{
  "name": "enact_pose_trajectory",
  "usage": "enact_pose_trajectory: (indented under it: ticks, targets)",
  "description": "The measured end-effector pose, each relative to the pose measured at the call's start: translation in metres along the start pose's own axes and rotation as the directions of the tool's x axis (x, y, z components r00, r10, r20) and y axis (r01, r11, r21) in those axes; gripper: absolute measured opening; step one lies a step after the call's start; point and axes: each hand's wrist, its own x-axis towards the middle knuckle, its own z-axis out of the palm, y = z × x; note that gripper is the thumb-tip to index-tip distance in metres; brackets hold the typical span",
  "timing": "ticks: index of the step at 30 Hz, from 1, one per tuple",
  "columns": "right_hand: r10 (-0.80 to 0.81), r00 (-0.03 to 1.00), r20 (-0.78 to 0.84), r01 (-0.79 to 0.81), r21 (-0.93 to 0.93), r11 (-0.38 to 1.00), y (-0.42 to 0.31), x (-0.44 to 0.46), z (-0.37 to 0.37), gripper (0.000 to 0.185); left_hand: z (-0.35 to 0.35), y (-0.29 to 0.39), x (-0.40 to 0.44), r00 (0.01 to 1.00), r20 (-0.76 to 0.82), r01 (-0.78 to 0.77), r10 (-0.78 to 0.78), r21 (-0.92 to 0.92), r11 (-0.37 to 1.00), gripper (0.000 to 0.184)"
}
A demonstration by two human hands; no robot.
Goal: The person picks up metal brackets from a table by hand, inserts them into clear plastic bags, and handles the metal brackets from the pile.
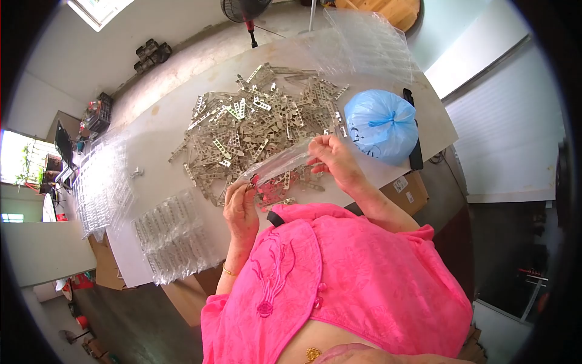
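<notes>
A clear plastic sleeve (280, 159) is stretched between my two hands, above the near edge of a large heap of perforated metal strips (248, 124). My left hand (240, 209) pinches its lower left end, where a small dark piece shows at the fingertips, too small to name. The upper right end is between the thumb and fingers of my right hand (333, 159). Through the film and just below it, several red-tinted strips (270, 191) show among the metal ones. A tied blue plastic bag (382, 127) with dark writing stands right of my right hand.
Filled clear plastic packs (179, 233) lie at the table's near left, with more clear packaging (106, 182) behind them. Clear plastic sheets (370, 45) cover the far right corner. A cardboard box (403, 195) is below the right edge; a fan (247, 15) stands beyond the table.
</notes>
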Motion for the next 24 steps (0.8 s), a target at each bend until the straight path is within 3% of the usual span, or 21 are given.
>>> enact_pose_trajectory:
  ticks: [4, 8, 10, 11, 12, 13, 14, 15, 17, 20, 24]
  targets:
    - [-0.017, 0.998, 0.057, 0.017, 0.001, 1.000, 0.011, 0.008, -0.018, 0.026, 0.012, -0.001, 0.000, 1.000, 0.000, 0.027, -0.027, -0.019, 0.999, 0.012]
    - [-0.115, 0.992, 0.049, 0.120, -0.120, 0.986, 0.004, 0.015, -0.032, 0.023, 0.018, 0.005, 0.002, 0.997, 0.062, 0.050, -0.051, 0.018, 0.999, 0.012]
    - [-0.161, 0.985, 0.057, 0.169, -0.186, 0.968, 0.002, 0.020, -0.036, 0.022, 0.020, 0.006, 0.003, 0.983, 0.141, 0.134, -0.118, -0.115, 0.984, 0.014]
    - [-0.259, 0.963, 0.067, 0.268, -0.245, 0.932, 0.003, 0.023, -0.039, 0.020, 0.019, 0.010, 0.005, 0.984, 0.132, 0.139, -0.124, -0.109, 0.984, 0.014]
    - [-0.354, 0.931, 0.085, 0.363, -0.299, 0.883, 0.004, 0.026, -0.040, 0.019, 0.015, 0.015, 0.007, 0.959, 0.226, 0.202, -0.169, -0.130, 0.971, 0.015]
    - [-0.348, 0.932, 0.101, 0.362, -0.295, 0.884, 0.004, 0.027, -0.041, 0.019, 0.012, 0.020, 0.009, 0.925, 0.318, 0.267, -0.211, -0.145, 0.953, 0.016]
    - [-0.367, 0.925, 0.102, 0.379, -0.343, 0.860, 0.002, 0.027, -0.041, 0.018, 0.012, 0.022, 0.008, 0.927, 0.304, 0.273, -0.222, -0.137, 0.952, 0.016]
    - [-0.387, 0.916, 0.103, 0.395, -0.390, 0.832, 0.000, 0.027, -0.041, 0.017, 0.013, 0.024, 0.007, 0.894, 0.331, 0.394, -0.301, -0.266, 0.880, 0.017]
    - [-0.376, 0.915, 0.146, 0.403, -0.362, 0.841, -0.007, 0.027, -0.038, 0.017, 0.013, 0.022, 0.005, 0.816, 0.402, 0.570, -0.416, -0.432, 0.699, 0.020]
    - [-0.348, 0.915, 0.203, 0.397, -0.305, 0.866, -0.005, 0.033, -0.034, 0.015, 0.011, 0.023, 0.002, 0.751, 0.415, 0.660, -0.513, -0.475, 0.582, 0.021]
    - [-0.219, 0.940, 0.263, 0.278, -0.213, 0.937, -0.003, 0.034, -0.035, 0.012, 0.010, 0.033, -0.003, 0.760, 0.365, 0.646, -0.538, -0.518, 0.560, 0.022]
